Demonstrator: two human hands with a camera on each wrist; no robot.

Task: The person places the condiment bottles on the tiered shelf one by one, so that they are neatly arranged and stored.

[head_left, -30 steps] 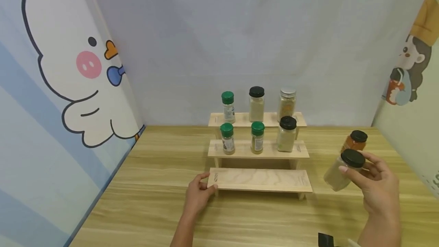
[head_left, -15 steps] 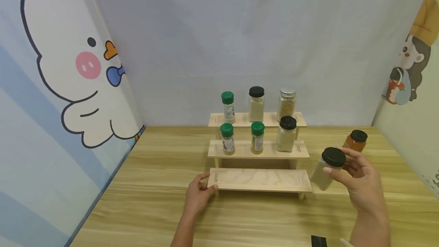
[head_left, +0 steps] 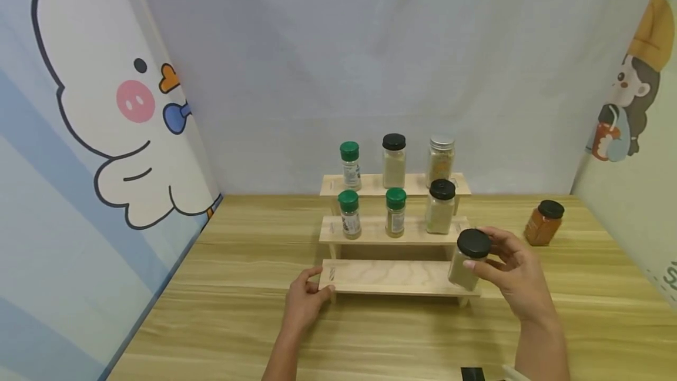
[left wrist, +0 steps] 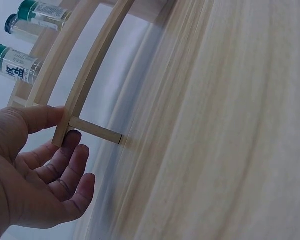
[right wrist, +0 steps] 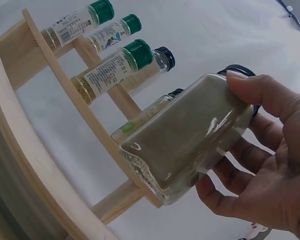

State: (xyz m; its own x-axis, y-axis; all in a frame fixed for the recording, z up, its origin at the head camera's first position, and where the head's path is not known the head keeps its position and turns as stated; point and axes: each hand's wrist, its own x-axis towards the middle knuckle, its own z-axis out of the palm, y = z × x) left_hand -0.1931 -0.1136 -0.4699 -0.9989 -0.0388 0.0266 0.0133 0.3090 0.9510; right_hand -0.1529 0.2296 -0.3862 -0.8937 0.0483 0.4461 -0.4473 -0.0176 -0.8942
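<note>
My right hand [head_left: 515, 272] grips a square spice jar [head_left: 464, 269] with a black lid, thumb on one side and fingers on the other. Pale greyish powder fills it, as the right wrist view shows. The jar tilts slightly over the right end of the rack's lowest step; whether its base touches the wood, I cannot tell. At the other end, my left hand [head_left: 305, 301] pinches the edge of the three-step wooden rack [head_left: 386, 277]. In the left wrist view the thumb lies on one face of the board [left wrist: 87, 82] and a finger on the other.
On the middle step stand two green-capped shakers [head_left: 350, 214] and a black-lidded jar [head_left: 441, 207]. The top step bears a green-capped shaker [head_left: 351, 166], a black-lidded jar [head_left: 394, 161] and a silver-lidded jar [head_left: 441, 162]. An orange-red spice jar [head_left: 543, 223] stands on the table, right of the rack.
My right hand has carried the jar leftward, from beside the orange-red jar to the right end of the lowest step. The left hand has stayed on the rack's edge.
</note>
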